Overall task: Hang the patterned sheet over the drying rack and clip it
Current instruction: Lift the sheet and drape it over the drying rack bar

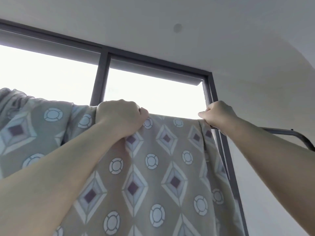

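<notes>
The fingers [142,113] of the left hand [121,116] are curled tight into a fist around the top fold of the patterned sheet [153,169], bunching cloth under the knuckles. The right hand [218,113] pinches the sheet's upper corner between thumb [202,115] and curled fingers, right at the drying rack bar [281,132].

The sheet is draped over that bar. Its top fold runs along the bar from side to side, and the rest hangs straight down below it in soft vertical pleats. It is matte, thin cloth with a tan ground, printed with pale blue-white diamonds with purple square centres and ringed white circles between them. Beyond the left hand, farther along the bar, the cloth gathers in loose, rumpled folds.

Past the right hand the bar is bare: a dark, round metal tube that bends downward at its end.

Behind the bar stands a window frame [100,77] of dark grey straight bars around bright glass. Above the bar lies a smooth white ceiling [170,17].
</notes>
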### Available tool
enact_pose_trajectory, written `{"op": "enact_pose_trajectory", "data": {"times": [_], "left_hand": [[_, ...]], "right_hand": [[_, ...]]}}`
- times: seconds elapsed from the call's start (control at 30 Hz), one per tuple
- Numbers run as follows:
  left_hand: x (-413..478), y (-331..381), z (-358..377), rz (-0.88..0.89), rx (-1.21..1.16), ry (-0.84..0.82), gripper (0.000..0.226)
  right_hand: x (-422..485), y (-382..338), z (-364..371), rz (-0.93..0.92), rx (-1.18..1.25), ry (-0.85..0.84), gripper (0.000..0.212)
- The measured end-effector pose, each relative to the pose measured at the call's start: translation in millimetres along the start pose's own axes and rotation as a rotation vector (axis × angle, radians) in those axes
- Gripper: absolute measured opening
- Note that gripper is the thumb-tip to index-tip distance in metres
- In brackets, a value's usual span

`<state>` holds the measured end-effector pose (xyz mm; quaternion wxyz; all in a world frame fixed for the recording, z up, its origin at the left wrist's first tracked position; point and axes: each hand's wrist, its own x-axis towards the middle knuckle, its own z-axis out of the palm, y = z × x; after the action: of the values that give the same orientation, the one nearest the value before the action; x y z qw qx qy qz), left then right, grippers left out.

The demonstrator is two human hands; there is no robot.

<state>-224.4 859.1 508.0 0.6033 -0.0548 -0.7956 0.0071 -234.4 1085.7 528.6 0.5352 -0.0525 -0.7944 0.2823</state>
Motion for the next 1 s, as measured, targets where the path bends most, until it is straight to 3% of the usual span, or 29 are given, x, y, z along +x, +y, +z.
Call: {"op": "enact_pose_trajectory", "data": {"times": [0.1, 0.3, 0.43, 0.53, 0.73, 0.83, 0.9, 1.0], "left_hand": [[-1, 2, 2, -0.004, 0.001, 0.022, 0.046], [-3, 0, 2, -0.011, -0.015, 0.062, 0.046], [-5, -2, 1, 0.007, -0.013, 0.098, 0.048], [-5, -3, 1, 0.012, -0.018, 0.101, 0.048], [-5, -2, 0, 0.031, -0.028, 0.096, 0.048], [-6, -1, -1, 0.025, -0.024, 0.1, 0.049], [-7, -1, -2, 0.018, -0.026, 0.107, 0.049], [-8, -3, -6, 0.021, -0.031, 0.106, 0.05]], "right_hand": [[-7, -5, 7, -0.057, 0.032, -0.036, 0.012], [-20, 14, 5, 0.102, 0.458, 0.044, 0.005], [-35, 16, -3, 0.226, 0.764, -0.168, 0.032], [-40, 17, -14, 0.278, 0.739, -0.309, 0.02], [-34, 9, -32, 0.301, 0.632, -0.46, 0.016], [-28, 1, -39, 0.346, 0.721, -0.567, 0.02], [-23, -9, -36, 0.343, 0.833, -0.505, 0.017], [-11, -19, -26, 0.256, 0.893, -0.2, 0.019]]}}
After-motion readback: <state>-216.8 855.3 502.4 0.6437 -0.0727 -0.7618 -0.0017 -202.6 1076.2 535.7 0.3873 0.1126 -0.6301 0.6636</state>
